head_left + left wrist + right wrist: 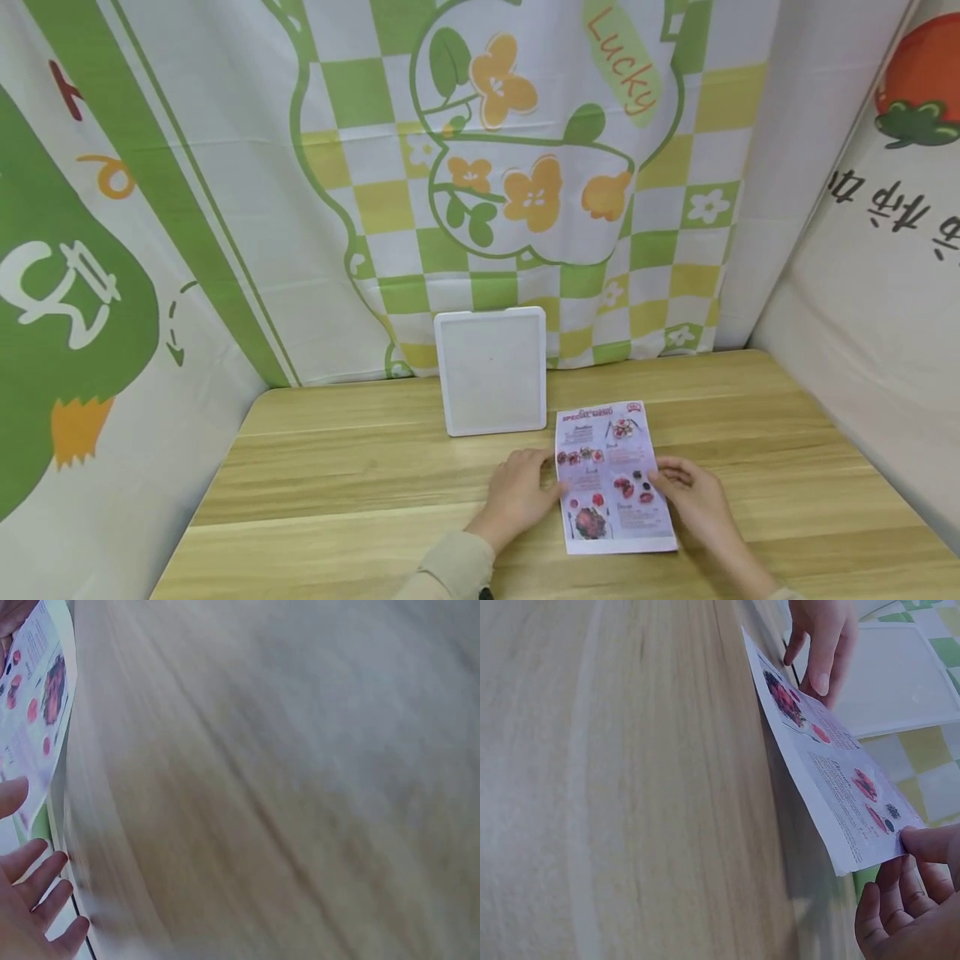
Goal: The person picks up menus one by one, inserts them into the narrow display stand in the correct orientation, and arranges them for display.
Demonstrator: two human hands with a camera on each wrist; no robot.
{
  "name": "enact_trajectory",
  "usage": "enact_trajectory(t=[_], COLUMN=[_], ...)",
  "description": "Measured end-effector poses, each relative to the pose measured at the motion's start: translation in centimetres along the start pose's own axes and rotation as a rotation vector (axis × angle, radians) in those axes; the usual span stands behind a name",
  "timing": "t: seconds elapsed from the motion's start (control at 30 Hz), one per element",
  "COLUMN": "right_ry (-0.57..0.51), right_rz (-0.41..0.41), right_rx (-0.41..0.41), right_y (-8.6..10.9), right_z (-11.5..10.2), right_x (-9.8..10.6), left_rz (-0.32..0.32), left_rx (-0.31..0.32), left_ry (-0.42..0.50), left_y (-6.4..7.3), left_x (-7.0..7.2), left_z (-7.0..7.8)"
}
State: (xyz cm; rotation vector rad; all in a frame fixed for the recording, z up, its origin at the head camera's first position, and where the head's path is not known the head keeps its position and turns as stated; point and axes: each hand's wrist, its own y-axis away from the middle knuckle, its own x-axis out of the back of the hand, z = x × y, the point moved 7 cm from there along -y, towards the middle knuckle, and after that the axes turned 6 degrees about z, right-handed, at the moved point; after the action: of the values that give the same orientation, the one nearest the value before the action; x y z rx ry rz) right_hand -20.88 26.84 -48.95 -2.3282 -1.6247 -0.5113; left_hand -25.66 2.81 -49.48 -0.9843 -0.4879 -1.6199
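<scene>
A printed paper menu, headed "SPECIAL MENU" and showing food pictures, is tilted slightly above the wooden table. My right hand pinches its right edge, thumb on the printed face and fingers underneath; the right wrist view shows this right hand at the menu's edge. At the left edge is my left hand. In the left wrist view the left hand has its thumb and fingers spread apart beside the menu; whether the thumb touches the paper I cannot tell.
A white rectangular frame or board stands upright at the back of the table, left of the menu. The wooden table meets a green and yellow checked cloth behind, with printed cloth on both sides.
</scene>
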Motion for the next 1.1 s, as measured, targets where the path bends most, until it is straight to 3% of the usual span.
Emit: enact_trajectory(t=[0.27, 0.37, 0.67, 1.1], right_ry=[-0.042, -0.049, -0.039, -0.015], right_rz=[-0.001, 0.012, 0.019, 0.026], right_rx=[-0.028, -0.021, -0.007, 0.098], right_y=[0.4, 0.4, 0.5, 1.0], right_z=[-0.8, -1.1, -2.1, -5.2], right_x=[0.4, 0.6, 0.9, 0.2], left_rz=[0.091, 0.127, 0.237, 0.304], left_rx=[0.080, 0.083, 0.057, 0.056], left_ry=[0.170, 0.205, 0.191, 0.222], left_y=[-0.1, -0.3, -0.6, 0.1], left_x=[0.8, 1.2, 3.0, 6.4], left_z=[-0.1, 0.0, 0.6, 0.3])
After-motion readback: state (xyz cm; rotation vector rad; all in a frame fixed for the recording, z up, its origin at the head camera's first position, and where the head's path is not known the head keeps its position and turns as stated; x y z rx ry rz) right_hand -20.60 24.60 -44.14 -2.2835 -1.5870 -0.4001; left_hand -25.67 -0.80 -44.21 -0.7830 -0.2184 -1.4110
